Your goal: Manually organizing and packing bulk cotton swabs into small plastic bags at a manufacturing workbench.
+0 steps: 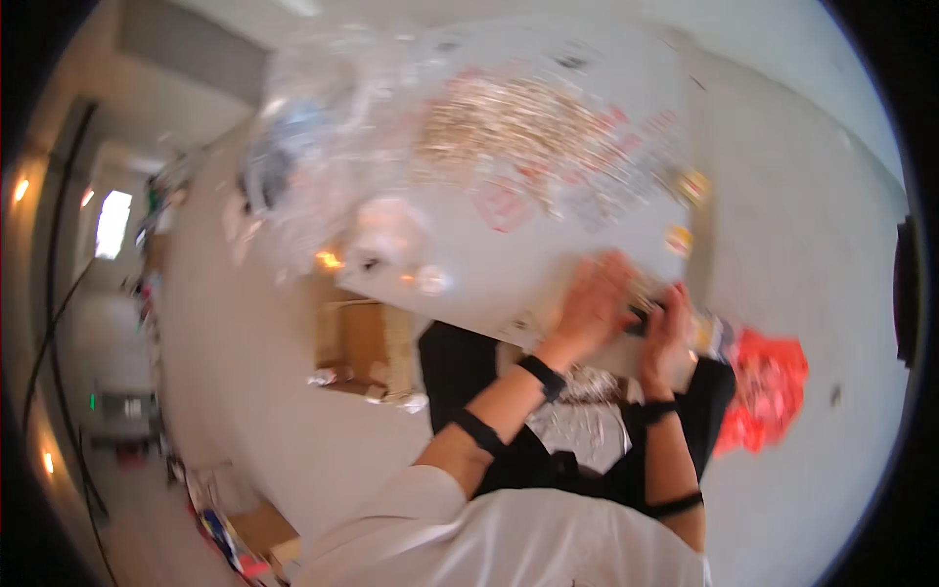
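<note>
Left hand [594,293], right hand [667,333] flank dark item [639,318], tabletop [450,269] 5 o'clock; can't tell grip; edge nudge could drop it.

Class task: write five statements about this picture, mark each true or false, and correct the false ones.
1. The left hand and right hand are close together. True.
2. The tan pile lies along the near edge of the white table. False: the tan pile lies toward the far side, beyond both hands.
3. Red plastic lies to the right of the person's legs. True.
4. The open cardboard box is right of the legs. False: it is to their left.
5. Black bands circle both forearms. True.
</note>
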Motion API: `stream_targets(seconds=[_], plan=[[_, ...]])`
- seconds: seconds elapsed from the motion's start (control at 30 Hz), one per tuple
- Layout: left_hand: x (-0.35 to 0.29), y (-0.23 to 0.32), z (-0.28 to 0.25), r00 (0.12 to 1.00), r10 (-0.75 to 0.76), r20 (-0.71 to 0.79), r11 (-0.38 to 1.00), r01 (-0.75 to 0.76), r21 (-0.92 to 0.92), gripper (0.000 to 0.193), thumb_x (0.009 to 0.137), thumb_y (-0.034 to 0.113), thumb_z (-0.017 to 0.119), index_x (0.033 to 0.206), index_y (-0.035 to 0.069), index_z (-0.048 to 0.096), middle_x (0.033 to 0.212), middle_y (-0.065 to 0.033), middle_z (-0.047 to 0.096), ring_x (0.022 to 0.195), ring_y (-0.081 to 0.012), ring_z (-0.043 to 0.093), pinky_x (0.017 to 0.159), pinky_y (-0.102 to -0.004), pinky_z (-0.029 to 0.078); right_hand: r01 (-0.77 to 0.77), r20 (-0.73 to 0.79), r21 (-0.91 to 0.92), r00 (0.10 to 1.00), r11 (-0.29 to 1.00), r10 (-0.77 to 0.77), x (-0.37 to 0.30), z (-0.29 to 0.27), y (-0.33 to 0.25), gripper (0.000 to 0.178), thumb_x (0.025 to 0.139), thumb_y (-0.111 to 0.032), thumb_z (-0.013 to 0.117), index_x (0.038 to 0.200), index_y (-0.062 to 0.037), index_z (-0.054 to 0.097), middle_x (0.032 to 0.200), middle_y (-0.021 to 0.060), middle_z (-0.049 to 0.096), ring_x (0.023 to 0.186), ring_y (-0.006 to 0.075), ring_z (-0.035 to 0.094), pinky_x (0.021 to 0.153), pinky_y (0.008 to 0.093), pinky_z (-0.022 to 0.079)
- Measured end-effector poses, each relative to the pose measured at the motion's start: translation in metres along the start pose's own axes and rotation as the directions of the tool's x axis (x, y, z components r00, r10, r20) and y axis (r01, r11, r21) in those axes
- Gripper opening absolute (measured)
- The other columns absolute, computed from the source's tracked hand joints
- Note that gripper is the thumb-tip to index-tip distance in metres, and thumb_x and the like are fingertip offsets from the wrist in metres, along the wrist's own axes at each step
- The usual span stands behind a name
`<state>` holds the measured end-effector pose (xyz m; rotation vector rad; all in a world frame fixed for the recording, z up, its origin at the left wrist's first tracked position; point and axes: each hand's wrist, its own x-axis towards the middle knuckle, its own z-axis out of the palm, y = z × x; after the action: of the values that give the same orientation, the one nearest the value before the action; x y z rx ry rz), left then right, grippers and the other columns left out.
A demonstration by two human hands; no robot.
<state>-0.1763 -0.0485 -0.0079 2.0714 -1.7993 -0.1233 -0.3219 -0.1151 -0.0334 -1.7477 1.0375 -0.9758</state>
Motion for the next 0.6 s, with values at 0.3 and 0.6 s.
stream_targets(seconds=[0.3, 0.6], plan=[[-0.019, 0.034, 0.002, 0.986, -0.144, -0.085, 0.989, 0.141, -0.044, 0.087, 0.083, 0.042, 0.068, 0.148, -0.003, 0.031, 0.157, -0.0208, 0.025, 0.148, -0.033, 0.019, 0.122, -0.0478, 0.01, 0.106, 0.046, -0.1, 0.994, 0.989, -0.102, 0.025, 0.006, -0.005, 0.042, 0.101, -0.023, 0.045, 0.134, 0.0025, 0.05, 0.146, 0.0203, 0.042, 0.135, 0.0355, 0.041, 0.113, 0.0429, 0.031], [0.021, 0.014, 0.017, 0.86, -0.389, -0.33, 0.774, 0.111, -0.623, 0.058, 0.096, 0.01, 0.052, 0.148, 0.0, 0.028, 0.157, -0.0196, 0.023, 0.144, -0.0364, 0.026, 0.117, -0.042, 0.027, 0.11, 0.017, -0.069, 0.994, 0.992, -0.109, 0.035, 0.009, -0.008, 0.041, 0.103, -0.023, 0.044, 0.133, 0.0034, 0.051, 0.146, 0.0192, 0.044, 0.136, 0.0337, 0.041, 0.113, 0.0417, 0.031]])
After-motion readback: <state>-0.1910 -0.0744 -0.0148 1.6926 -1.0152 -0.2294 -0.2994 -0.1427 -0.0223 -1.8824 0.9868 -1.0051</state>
